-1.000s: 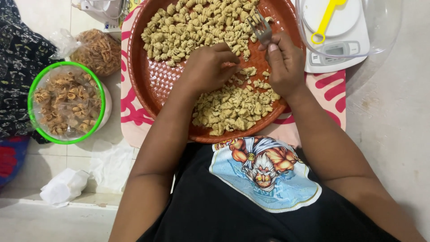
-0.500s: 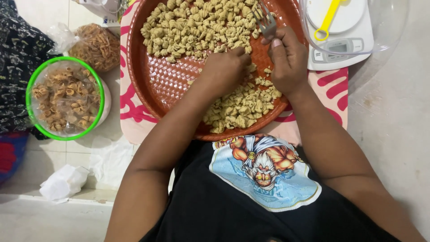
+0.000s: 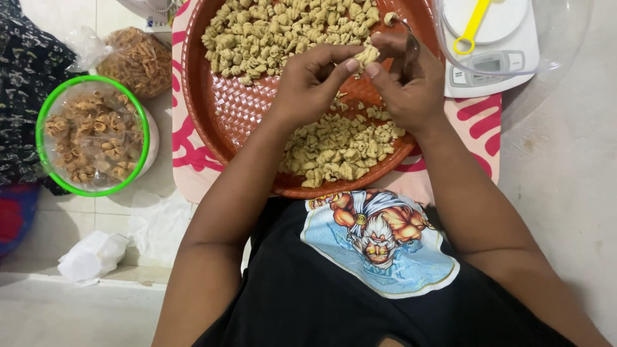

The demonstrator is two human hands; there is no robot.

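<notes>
In the upper middle of the frame I saw a small beige dough piece (image 3: pixel 366 56) pinched between the two hands, just above the round reddish-brown woven tray (image 3: pixel 212 109). The left hand (image 3: pixel 315 80) was mostly closed, its thumb and first fingers curled around the left end of this piece. The right hand (image 3: pixel 408 83) was closed too; its thumb pressed on the right end of the piece, and I think a metal fork (image 3: pixel 409 46) was gripped under its fingers, but only a dark part of it showed, so I cannot say it for sure.

On the tray lay two heaps of the same beige shaped pieces: a big heap (image 3: pixel 283 32) at the top of the frame and a smaller heap (image 3: pixel 340 148) lower, under the wrists. The tray stood on a pink mat with red lines (image 3: pixel 193 173).

In the upper right I saw a white kitchen scale (image 3: pixel 495 67) with a yellow plastic tool (image 3: pixel 472 26) on it, and a clear bowl rim (image 3: pixel 565 45) over it. At the left of the frame there was a green-rimmed container of fried brown snacks (image 3: pixel 93 135), and above it a clear bag of similar snacks (image 3: pixel 132 61). A crumpled white plastic bag (image 3: pixel 93 257) lay at lower left. At the bottom, I saw a black shirt with a cartoon print (image 3: pixel 379 238).
</notes>
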